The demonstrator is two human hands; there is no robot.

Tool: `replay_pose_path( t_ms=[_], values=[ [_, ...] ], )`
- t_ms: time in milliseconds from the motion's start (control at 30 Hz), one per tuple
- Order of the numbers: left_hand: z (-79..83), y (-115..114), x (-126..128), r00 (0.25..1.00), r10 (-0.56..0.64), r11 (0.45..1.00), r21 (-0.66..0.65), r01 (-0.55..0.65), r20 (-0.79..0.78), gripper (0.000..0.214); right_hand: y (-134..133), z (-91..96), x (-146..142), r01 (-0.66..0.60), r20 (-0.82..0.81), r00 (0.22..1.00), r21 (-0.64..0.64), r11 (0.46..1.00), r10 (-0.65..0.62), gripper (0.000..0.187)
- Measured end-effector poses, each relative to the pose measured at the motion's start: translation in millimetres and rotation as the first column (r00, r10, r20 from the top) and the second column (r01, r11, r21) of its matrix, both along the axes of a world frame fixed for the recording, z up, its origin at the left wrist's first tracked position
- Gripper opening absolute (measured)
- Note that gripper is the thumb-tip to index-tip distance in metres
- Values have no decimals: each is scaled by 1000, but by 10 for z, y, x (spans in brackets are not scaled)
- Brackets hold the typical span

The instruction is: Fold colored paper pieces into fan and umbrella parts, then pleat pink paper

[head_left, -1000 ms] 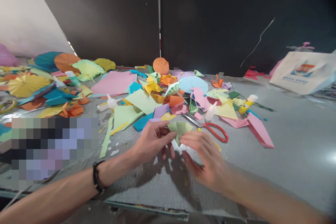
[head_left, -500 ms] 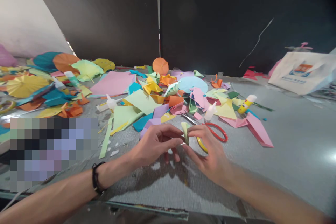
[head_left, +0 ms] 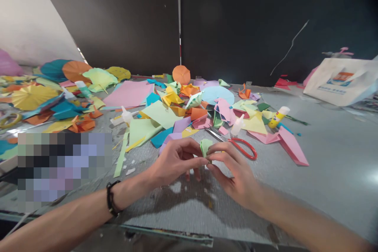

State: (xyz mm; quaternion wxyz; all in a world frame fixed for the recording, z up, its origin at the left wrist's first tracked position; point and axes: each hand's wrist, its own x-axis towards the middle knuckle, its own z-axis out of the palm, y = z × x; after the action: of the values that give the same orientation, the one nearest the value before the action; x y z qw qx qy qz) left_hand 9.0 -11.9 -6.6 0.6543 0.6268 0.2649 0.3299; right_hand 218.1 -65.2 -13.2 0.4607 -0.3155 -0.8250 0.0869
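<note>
1. Both of our hands are closed on one small folded green paper (head_left: 206,146). Our left hand (head_left: 174,161) and our right hand (head_left: 233,175) come together from either side, and their fingertips (head_left: 201,162) pinch its lower end.
2. The folded green paper stands upright between the hands, its top poking above our fingers. Its lower part is hidden inside the grip, and it is held above the grey table (head_left: 327,189), not resting on it.
3. A black bead bracelet (head_left: 111,199) circles our left wrist. Below the hands, their shadows fall across the table.
4. Just beyond our right hand lie red-handled scissors (head_left: 243,149), their metal blades (head_left: 215,134) pointing left toward a blue paper scrap (head_left: 161,138). Neither hand touches them.
5. Near the scissors stand a small white glue bottle (head_left: 238,125) and a yellow glue stick (head_left: 278,117), which lies on its side. A folded pink paper (head_left: 292,146) rests to the right.
6. Farther ahead, we see a loose heap of coloured paper sheets and scraps (head_left: 189,112), with an orange paper parasol (head_left: 181,75) at its far edge.
7. More paper parasols (head_left: 34,97) lie to the left, a white cloth bag (head_left: 339,82) sits at the far right, and a dark wall (head_left: 236,27) rises behind everything.
</note>
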Motion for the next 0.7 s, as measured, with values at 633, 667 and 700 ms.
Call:
replay_pose_path(
  t_ms=[633, 667, 700],
  values=[
    [-25, -66, -5, 960, 199, 840, 538, -63, -198, 11, 10, -91, -40, 173, -259, 930, -316, 933, -260, 17],
    [-30, -70, 0, 958, 205, 837, 543, -65, -201, 11, 22, -75, -36, 163, -267, 930, -321, 933, -254, 15],
    [-32, -68, 4, 958, 208, 850, 521, -77, -198, 11, 32, -62, -32, 153, -281, 926, -327, 932, -251, 16]
  ],
)
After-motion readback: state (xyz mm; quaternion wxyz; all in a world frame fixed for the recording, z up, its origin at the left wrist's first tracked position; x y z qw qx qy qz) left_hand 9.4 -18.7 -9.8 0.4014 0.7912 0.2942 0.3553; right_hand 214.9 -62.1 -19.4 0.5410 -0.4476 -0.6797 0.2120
